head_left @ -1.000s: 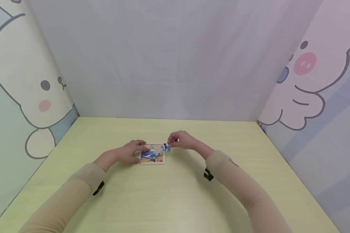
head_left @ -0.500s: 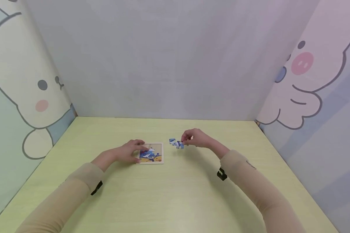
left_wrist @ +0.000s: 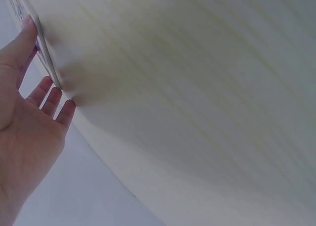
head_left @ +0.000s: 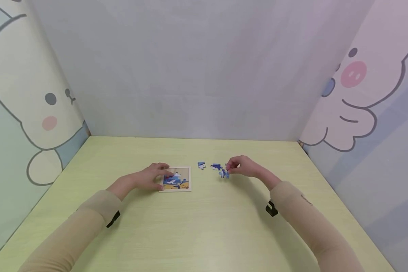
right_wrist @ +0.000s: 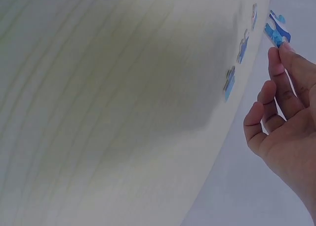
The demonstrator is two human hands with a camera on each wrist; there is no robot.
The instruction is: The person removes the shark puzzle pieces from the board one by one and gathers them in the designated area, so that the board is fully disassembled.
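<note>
A small square puzzle board (head_left: pixel 190 179) with a pale frame and a sea picture lies left of centre in the head view. My left hand (head_left: pixel 149 177) rests on its left side, fingers spread, one fingertip over the picture. The upper part of the picture area shows bare tan backing. To the right, my right hand (head_left: pixel 243 166) pinches a blue-and-white puzzle piece (right_wrist: pixel 279 31) between thumb and forefinger, raised off the table in the right wrist view. Beside that hand lie loose puzzle pieces, one (head_left: pixel 201 165) nearer the board and another (head_left: pixel 216 166) close to the fingers.
The light yellow table (head_left: pixel 204 226) meets a grey curtain (head_left: pixel 197 94) along its back edge. Side panels with cartoon animals stand at left and right. A further loose piece (right_wrist: pixel 229 84) shows on the table in the right wrist view.
My right hand has moved right, from the board's upper right corner past the loose pieces, with a puzzle piece pinched now. More loose pieces have come into sight. My left hand stays on the board.
</note>
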